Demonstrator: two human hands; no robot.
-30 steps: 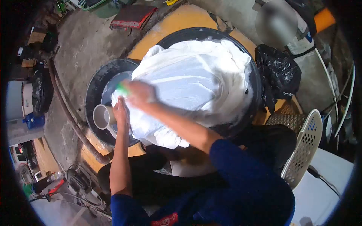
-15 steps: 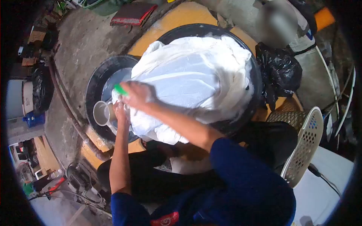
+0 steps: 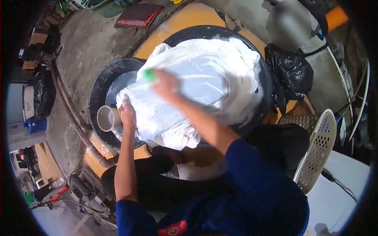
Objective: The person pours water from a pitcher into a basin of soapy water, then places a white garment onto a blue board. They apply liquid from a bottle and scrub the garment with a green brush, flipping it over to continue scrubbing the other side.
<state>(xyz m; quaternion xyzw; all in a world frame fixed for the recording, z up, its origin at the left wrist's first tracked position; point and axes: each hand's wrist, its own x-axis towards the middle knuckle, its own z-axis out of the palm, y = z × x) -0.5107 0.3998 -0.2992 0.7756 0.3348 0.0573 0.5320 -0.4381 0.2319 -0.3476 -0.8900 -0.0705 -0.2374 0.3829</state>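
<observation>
A wet white cloth (image 3: 193, 74) is spread over a large black tub (image 3: 265, 94) and reaches over the rim of a smaller black basin (image 3: 98, 86) on the left. My left hand (image 3: 126, 113) grips the cloth's left edge above the basin. Blurred by motion, my right hand (image 3: 166, 83) holds a green brush-like object (image 3: 149, 75) over the upper left part of the cloth. A pale cup (image 3: 107, 118) sits in the small basin, just left of my left hand. Suds cling to the cloth's right side.
Right of the tub lies a black plastic bag (image 3: 293, 72), with a perforated beige basket (image 3: 318, 149) below it. A dark red folded mat (image 3: 138, 15) lies beyond the basins. A brown pipe (image 3: 73, 108) runs along the floor at left.
My right hand has moved up and to the right with the green object, away from my left hand. The left hand stays at the cloth's edge.
</observation>
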